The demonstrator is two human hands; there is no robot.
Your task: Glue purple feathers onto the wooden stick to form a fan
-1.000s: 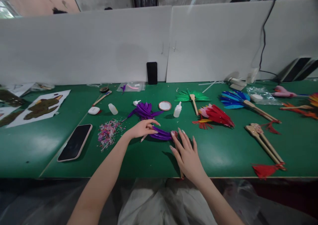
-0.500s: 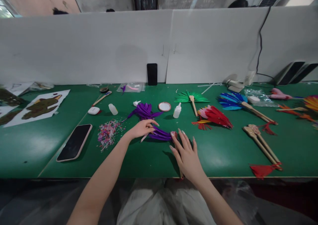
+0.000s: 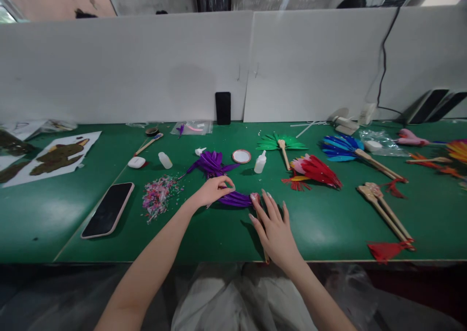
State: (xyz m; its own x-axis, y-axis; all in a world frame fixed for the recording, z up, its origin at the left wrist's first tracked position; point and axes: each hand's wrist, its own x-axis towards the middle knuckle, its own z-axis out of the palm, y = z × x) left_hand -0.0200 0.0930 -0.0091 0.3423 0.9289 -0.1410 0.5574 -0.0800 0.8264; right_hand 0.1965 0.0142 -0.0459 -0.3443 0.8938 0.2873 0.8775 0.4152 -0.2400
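A purple feather fan [image 3: 235, 199] lies on the table in front of me, its feathers pointing left. My left hand [image 3: 213, 191] is above the feather tips, thumb and forefinger pinched together. Whatever is in the pinch is too small to make out; a bit of a pale stick shows under the palm. My right hand [image 3: 275, 226] lies with spread fingers over the fan's head end, fingertips touching it. Part of its wooden handle [image 3: 266, 257] shows below that hand. Just behind my left hand is another purple feather piece [image 3: 211, 163].
Around the hands are loose colourful sequins [image 3: 158, 197], a phone [image 3: 108, 210], a white dropper bottle [image 3: 260, 162], a capless bottle [image 3: 165, 160] and a round lid [image 3: 241, 156]. Green [image 3: 282, 148], red [image 3: 315, 171] and blue [image 3: 343, 148] fans lie rightward. A white partition [image 3: 146, 68] stands behind.
My left hand has shifted slightly right over the feathers, and its thumb and forefinger have come together. The right hand stays in place on the fan.
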